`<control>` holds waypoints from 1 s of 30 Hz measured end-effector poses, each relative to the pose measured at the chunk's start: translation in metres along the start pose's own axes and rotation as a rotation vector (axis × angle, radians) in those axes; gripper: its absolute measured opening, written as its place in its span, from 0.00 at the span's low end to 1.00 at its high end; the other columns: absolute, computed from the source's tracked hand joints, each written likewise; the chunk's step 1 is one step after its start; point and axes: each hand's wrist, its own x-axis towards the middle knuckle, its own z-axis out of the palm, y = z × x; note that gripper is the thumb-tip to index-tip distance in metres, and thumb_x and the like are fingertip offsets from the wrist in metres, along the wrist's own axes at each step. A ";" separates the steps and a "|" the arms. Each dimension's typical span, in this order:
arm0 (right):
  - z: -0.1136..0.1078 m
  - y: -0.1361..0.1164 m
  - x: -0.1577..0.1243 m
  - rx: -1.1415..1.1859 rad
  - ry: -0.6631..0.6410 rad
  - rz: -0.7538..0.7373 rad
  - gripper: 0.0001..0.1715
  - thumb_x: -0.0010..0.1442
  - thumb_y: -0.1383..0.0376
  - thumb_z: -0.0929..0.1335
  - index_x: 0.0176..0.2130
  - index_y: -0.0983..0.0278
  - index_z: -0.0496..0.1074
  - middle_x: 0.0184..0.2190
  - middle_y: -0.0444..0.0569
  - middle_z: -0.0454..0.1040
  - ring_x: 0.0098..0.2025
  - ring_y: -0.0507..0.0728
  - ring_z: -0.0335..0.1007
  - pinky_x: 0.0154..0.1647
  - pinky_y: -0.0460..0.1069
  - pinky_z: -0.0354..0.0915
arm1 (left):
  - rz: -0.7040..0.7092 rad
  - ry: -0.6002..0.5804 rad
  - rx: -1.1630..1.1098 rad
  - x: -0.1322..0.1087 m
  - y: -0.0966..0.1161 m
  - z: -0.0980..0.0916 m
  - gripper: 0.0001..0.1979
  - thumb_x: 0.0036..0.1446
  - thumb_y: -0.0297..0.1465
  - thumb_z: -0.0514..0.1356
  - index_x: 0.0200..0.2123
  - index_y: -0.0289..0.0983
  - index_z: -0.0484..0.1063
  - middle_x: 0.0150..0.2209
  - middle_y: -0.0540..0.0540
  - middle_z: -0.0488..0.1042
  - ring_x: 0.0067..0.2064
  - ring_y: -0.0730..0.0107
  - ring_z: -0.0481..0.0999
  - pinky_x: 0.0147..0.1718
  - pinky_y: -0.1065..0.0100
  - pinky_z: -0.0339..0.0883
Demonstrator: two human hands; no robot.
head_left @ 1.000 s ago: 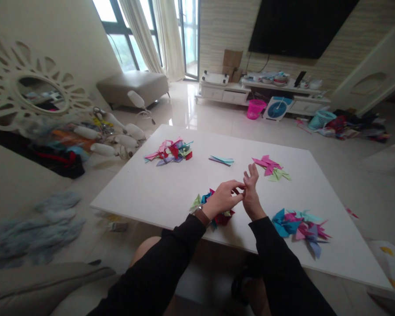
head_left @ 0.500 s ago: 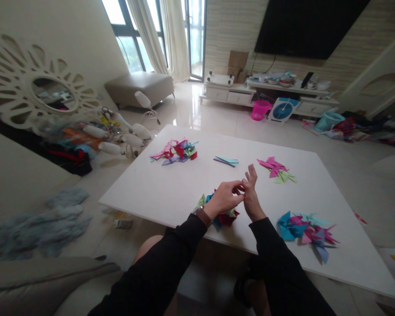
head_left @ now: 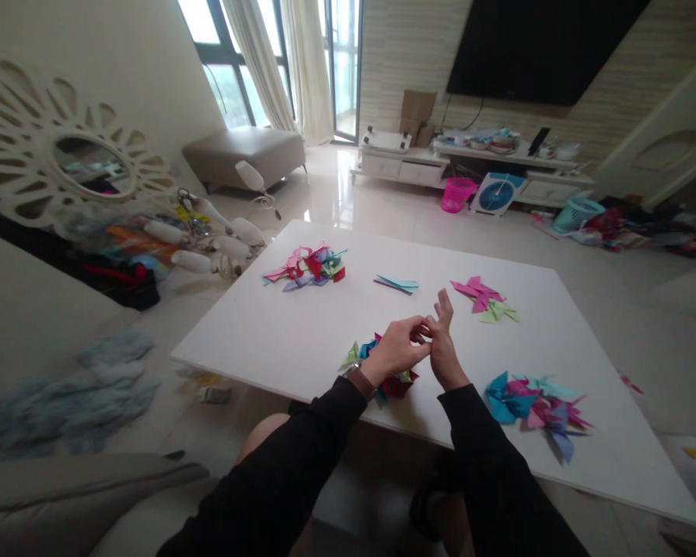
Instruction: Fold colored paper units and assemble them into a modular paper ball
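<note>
My left hand (head_left: 404, 346), with a brown-strapped watch on its wrist, is closed, its fingertips curled against my right hand. Anything between those fingertips is hidden. My right hand (head_left: 445, 348) is held upright, with some fingers stretched up and apart; its thumb and index side meets the left fingertips. Both hands are raised over the white table (head_left: 255, 333). Under my left wrist lies a pile of folded paper pieces (head_left: 403, 383) in green, blue and red, partly covered by the hand. Just beyond the hands are narrow folded paper strips (head_left: 397, 284) in light blue and purple.
More folded paper shapes lie in a multicoloured pile (head_left: 307, 268) at the far left, a pink and green group (head_left: 480, 295) at the right, and a blue, pink and purple pile (head_left: 537, 406) near right. Past the table stand a pink basket (head_left: 457, 195) and a fan (head_left: 496, 192).
The view has shifted very slightly, so the table and papers sit a little further left. The hands keep nearly the same pose and contact.
</note>
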 end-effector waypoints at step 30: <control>0.011 -0.008 -0.006 -0.029 -0.061 -0.007 0.42 0.67 0.52 0.62 0.73 0.50 0.44 0.76 0.45 0.38 0.77 0.61 0.35 0.74 0.64 0.48 | -0.101 -0.043 -0.071 -0.008 0.001 -0.014 0.14 0.47 0.22 0.59 0.38 0.32 0.77 0.34 0.47 0.79 0.34 0.69 0.76 0.37 0.70 0.71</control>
